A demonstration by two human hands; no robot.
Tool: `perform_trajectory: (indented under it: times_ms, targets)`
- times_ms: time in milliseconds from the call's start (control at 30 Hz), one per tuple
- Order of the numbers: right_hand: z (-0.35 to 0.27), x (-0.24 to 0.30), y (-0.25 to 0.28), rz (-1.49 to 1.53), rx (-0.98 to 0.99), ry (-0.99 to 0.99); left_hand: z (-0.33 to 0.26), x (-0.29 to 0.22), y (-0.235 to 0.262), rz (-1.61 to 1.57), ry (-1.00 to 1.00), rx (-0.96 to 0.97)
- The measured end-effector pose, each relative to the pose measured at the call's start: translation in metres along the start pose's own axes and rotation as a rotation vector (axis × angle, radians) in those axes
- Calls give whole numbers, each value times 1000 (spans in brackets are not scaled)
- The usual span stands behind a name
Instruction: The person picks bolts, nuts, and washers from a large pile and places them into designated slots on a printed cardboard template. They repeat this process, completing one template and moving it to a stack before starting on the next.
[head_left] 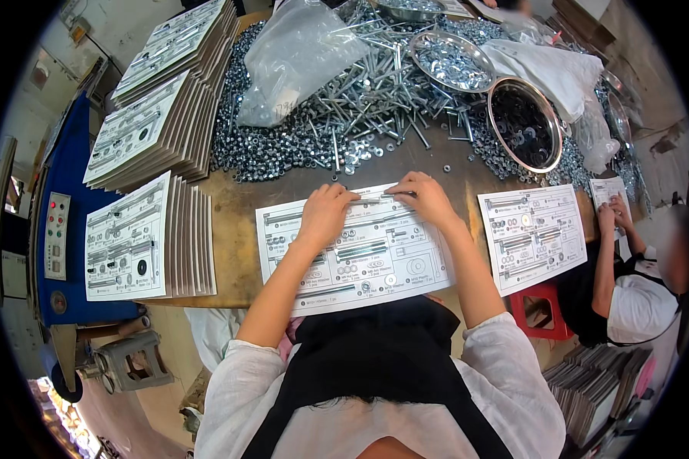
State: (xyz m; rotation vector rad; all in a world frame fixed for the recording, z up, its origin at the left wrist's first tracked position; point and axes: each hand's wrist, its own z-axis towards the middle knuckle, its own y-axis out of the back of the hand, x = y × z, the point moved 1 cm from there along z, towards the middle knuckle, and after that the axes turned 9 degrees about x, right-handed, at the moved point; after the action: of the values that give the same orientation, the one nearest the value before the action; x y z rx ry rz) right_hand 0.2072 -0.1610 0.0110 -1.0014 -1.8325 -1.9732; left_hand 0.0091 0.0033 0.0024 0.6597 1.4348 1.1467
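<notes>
A white printed card [314,298] with pictures of fasteners lies in front of me at the table's edge, with metal bolts and small nuts and washers on it. My left hand [328,210] is over its far edge, fingertips closed on the left end of a thin metal bolt [369,202]. Just right of that bolt, my right hand [427,199] pinches a small dark piece that I cannot make out. Several bolts [362,251] lie side by side near the card's middle.
Loose bolts [383,84] and nuts [272,153] are heaped beyond the card, under a clear plastic bag [298,57]. Metal bowls [556,145] hold washers. Stacked cards [126,245] stand at left. Another card [532,237] lies at right, near a co-worker [639,298].
</notes>
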Motion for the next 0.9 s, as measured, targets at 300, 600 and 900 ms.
perform_trajectory:
  times_ms: [300,600,900]
  targets:
    - [5,-13,-1,135,8,57,7,-7,0,12,-4,-45]
    - [2,-10,-4,138,22,20,4,-9,3,-21,22,22]
    - [15,-12,4,216,-255,58,1,-11,14,-37,13,-12]
